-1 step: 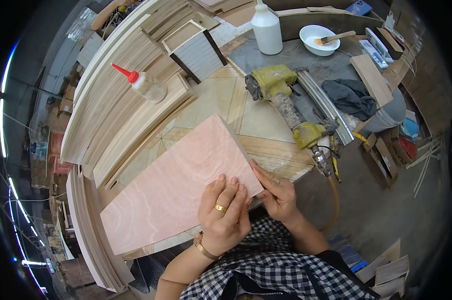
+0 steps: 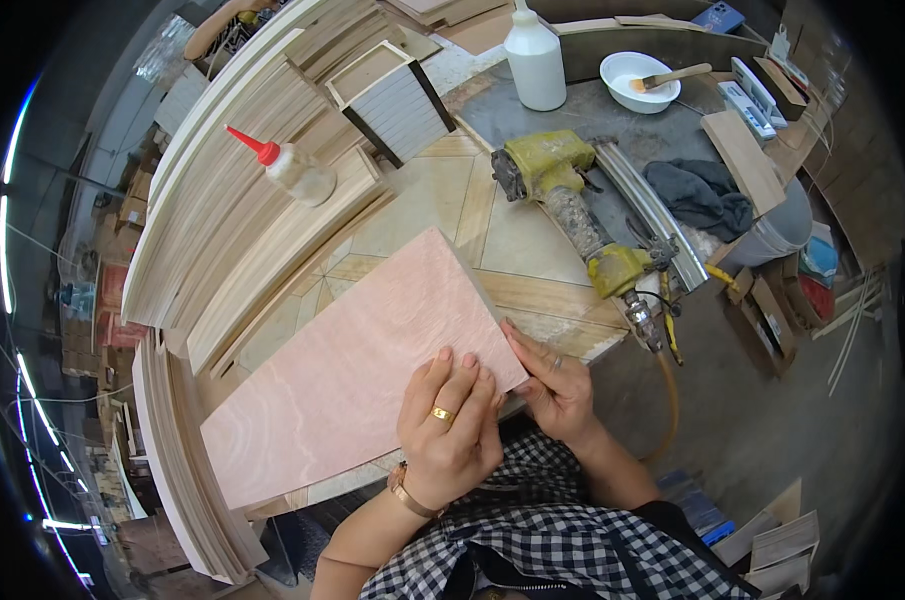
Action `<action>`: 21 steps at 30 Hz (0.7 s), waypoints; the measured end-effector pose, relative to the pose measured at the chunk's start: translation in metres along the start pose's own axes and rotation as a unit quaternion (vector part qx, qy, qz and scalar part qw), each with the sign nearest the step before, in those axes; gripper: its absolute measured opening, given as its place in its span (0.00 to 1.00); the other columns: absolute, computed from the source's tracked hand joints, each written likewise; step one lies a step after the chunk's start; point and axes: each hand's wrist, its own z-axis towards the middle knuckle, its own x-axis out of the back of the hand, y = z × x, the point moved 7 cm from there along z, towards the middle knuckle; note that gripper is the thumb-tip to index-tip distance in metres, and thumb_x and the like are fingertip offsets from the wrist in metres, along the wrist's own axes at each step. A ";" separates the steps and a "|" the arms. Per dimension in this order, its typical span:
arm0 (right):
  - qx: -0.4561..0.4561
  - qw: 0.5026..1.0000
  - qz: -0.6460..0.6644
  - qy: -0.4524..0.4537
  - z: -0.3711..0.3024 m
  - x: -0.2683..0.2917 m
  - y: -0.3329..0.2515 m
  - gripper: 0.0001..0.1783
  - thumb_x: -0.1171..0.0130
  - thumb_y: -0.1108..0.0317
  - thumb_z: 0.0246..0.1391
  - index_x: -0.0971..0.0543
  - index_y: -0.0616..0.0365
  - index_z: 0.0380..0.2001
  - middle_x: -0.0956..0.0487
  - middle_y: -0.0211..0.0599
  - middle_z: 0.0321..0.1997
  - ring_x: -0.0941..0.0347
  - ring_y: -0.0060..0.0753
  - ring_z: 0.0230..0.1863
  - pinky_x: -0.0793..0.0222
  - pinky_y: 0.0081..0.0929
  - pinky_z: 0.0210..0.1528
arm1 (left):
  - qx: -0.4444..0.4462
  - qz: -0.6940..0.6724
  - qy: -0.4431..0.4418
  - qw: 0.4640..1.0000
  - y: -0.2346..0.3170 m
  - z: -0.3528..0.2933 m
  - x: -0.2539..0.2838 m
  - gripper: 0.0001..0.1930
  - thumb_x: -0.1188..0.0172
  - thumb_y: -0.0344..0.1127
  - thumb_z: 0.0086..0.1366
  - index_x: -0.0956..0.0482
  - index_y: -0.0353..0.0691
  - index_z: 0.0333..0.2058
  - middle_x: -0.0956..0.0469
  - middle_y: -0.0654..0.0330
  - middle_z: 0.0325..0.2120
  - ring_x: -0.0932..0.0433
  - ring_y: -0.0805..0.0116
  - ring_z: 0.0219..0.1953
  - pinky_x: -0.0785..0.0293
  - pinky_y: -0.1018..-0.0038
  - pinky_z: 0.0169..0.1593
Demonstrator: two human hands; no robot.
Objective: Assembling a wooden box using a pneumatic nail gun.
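Note:
A long pinkish wooden panel [image 2: 332, 365] with a visible side edge lies slantwise over the patterned tabletop [image 2: 422, 205]. My left hand [image 2: 449, 425], wearing a gold ring, grips its near edge, fingers bent over the top face and thumb mostly hidden. At the panel's right end, my right hand [image 2: 554, 385] is closed on the near corner, its fingers along the end edge. The undersides of the panel and of my right fingers are hidden.
Beyond the panel lies a yellow-green pneumatic nail gun [image 2: 582, 205] with a hose. Stacked wooden strips [image 2: 212, 240] curve along the left, with a red-tipped glue bottle [image 2: 300, 175] on top. Farther back are a white bottle [image 2: 534, 65], a bowl [image 2: 622, 75] with a brush and a dark cloth [image 2: 697, 195].

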 end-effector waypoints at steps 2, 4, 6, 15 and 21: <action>0.000 1.000 0.004 0.002 0.000 0.001 0.001 0.23 0.40 0.64 0.58 0.24 0.69 0.52 0.25 0.55 0.56 0.28 0.48 0.60 0.33 0.35 0.60 | -0.004 0.001 0.000 1.000 0.000 0.000 0.001 0.13 0.34 0.24 0.49 0.18 0.30 0.37 0.20 0.48 0.38 0.23 0.46 0.46 0.25 0.56 0.50; -0.003 1.000 0.006 -0.003 0.000 0.002 0.002 0.22 0.40 0.64 0.58 0.24 0.69 0.51 0.25 0.55 0.56 0.28 0.48 0.59 0.32 0.34 0.60 | -0.008 -0.003 -0.001 1.000 -0.001 -0.001 0.002 0.13 0.34 0.24 0.49 0.18 0.31 0.37 0.20 0.48 0.38 0.23 0.46 0.46 0.25 0.57 0.50; -0.005 1.000 -0.008 -0.005 0.000 0.003 0.002 0.21 0.40 0.66 0.57 0.23 0.68 0.51 0.24 0.55 0.55 0.27 0.48 0.59 0.32 0.33 0.59 | -0.014 -0.003 -0.003 1.000 -0.003 -0.002 0.004 0.13 0.34 0.25 0.50 0.18 0.31 0.37 0.19 0.49 0.38 0.22 0.47 0.46 0.25 0.57 0.50; -0.002 0.999 -0.054 0.001 -0.005 0.003 0.004 0.14 0.40 0.77 0.54 0.20 0.66 0.45 0.21 0.53 0.51 0.22 0.46 0.52 0.28 0.31 0.53 | -0.006 0.005 -0.058 0.998 -0.012 -0.007 0.018 0.17 0.35 0.30 0.55 0.20 0.34 0.44 0.22 0.49 0.46 0.27 0.48 0.53 0.34 0.54 0.59; -0.007 0.993 -0.120 0.003 -0.023 0.010 0.017 0.15 0.45 0.65 0.61 0.20 0.65 0.46 0.22 0.54 0.52 0.24 0.50 0.53 0.29 0.37 0.54 | 0.205 0.283 0.092 0.932 -0.096 -0.142 0.147 0.18 0.43 0.33 0.64 0.24 0.36 0.51 0.28 0.46 0.56 0.34 0.42 0.61 0.52 0.49 0.67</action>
